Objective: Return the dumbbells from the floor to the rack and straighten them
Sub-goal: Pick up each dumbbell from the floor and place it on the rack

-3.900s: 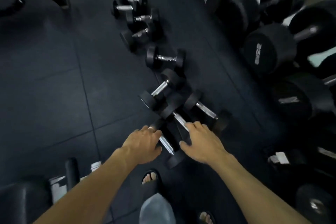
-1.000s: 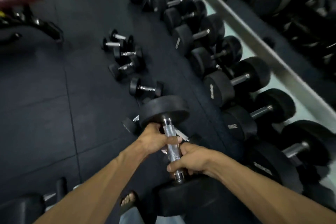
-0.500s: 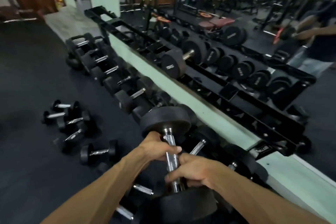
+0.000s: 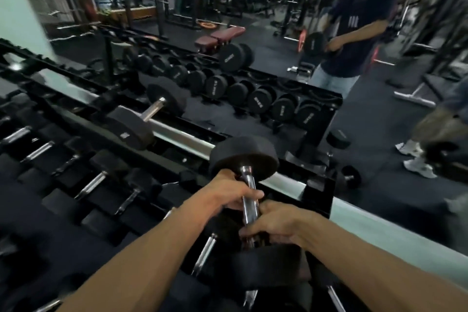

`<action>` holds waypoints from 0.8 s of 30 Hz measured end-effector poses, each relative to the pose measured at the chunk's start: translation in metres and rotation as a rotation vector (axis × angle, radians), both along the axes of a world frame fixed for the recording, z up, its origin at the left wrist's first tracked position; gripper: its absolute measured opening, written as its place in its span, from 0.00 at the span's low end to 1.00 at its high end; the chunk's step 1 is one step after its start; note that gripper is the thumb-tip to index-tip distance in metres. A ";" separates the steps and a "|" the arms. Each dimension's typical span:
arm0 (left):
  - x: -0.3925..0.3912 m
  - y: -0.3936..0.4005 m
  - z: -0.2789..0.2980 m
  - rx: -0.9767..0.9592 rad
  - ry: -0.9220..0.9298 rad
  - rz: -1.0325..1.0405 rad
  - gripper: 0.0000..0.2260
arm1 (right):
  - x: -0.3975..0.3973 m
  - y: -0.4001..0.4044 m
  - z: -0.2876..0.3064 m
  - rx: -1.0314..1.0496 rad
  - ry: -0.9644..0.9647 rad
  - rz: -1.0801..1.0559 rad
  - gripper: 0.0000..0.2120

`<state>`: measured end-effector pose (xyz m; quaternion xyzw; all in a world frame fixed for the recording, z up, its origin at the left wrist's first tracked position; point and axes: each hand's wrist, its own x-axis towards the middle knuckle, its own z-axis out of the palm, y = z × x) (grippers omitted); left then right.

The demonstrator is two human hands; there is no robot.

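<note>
Both hands hold one dumbbell (image 4: 249, 197) in the air above the rack (image 4: 177, 157). The left hand (image 4: 228, 195) wraps the chrome handle near its far end, fingers curled round the bar with the fingertips showing on the right side of it, just below the far head. The right hand (image 4: 276, 225) grips the same handle lower down, close to the near head, its fingers curled over the bar from the right. The two hands sit one above the other along the handle, almost touching.

The dumbbell stands nearly on end, tilted a little, its far black head up and away from the person and its near head low, between the forearms and partly hidden by the right wrist. It touches neither the rack nor any other weight that can be seen.

Below and to the left, rows of racked dumbbells (image 4: 91, 182) lie with their chrome handles pointing up and to the right. On the upper rail rests a single large dumbbell (image 4: 149, 114), lying askew. Behind the rack a mirror (image 4: 253, 20) shows more weights, a red bench (image 4: 220, 35) and the blurred reflection of a person (image 4: 354, 40) holding a weight.
</note>
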<state>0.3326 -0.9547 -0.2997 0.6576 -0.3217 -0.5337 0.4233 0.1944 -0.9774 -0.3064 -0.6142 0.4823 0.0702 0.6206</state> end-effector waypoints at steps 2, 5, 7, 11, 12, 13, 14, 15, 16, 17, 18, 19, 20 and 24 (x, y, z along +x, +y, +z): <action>-0.014 -0.038 -0.002 0.007 -0.003 -0.048 0.13 | -0.016 -0.028 0.003 -0.005 -0.014 -0.057 0.11; -0.030 -0.089 -0.006 0.022 0.009 -0.124 0.15 | -0.032 -0.068 0.002 -0.093 0.037 -0.116 0.11; -0.038 -0.117 -0.011 0.037 0.001 -0.170 0.17 | -0.040 -0.090 0.000 -0.145 0.091 -0.121 0.17; -0.049 -0.164 -0.022 0.038 -0.065 -0.274 0.17 | -0.051 -0.125 -0.010 -0.156 0.168 -0.183 0.13; -0.051 -0.175 -0.026 0.036 -0.081 -0.294 0.17 | -0.053 -0.134 -0.016 -0.161 0.182 -0.208 0.15; -0.053 -0.184 -0.029 0.039 -0.086 -0.305 0.16 | -0.055 -0.142 -0.020 -0.167 0.205 -0.223 0.21; -0.055 -0.192 -0.034 0.043 -0.081 -0.314 0.16 | -0.057 -0.149 -0.027 -0.165 0.217 -0.229 0.28; -0.057 -0.201 -0.039 0.048 -0.073 -0.329 0.15 | -0.058 -0.156 -0.035 -0.147 0.216 -0.245 0.32; -0.058 -0.208 -0.044 0.056 -0.067 -0.343 0.14 | -0.059 -0.161 -0.039 -0.126 0.209 -0.258 0.33; -0.060 -0.215 -0.051 0.066 -0.062 -0.353 0.14 | -0.060 -0.166 -0.042 -0.103 0.205 -0.267 0.31; -0.061 -0.221 -0.057 0.076 -0.057 -0.359 0.14 | -0.061 -0.170 -0.041 -0.078 0.196 -0.280 0.27; -0.062 -0.227 -0.063 0.084 -0.057 -0.360 0.15 | -0.060 -0.173 -0.039 -0.058 0.181 -0.292 0.21; -0.063 -0.232 -0.068 0.094 -0.058 -0.362 0.16 | -0.062 -0.177 -0.042 -0.024 0.150 -0.322 0.15; -0.070 -0.253 -0.081 0.111 -0.045 -0.358 0.16 | -0.068 -0.194 -0.053 0.079 0.048 -0.401 0.14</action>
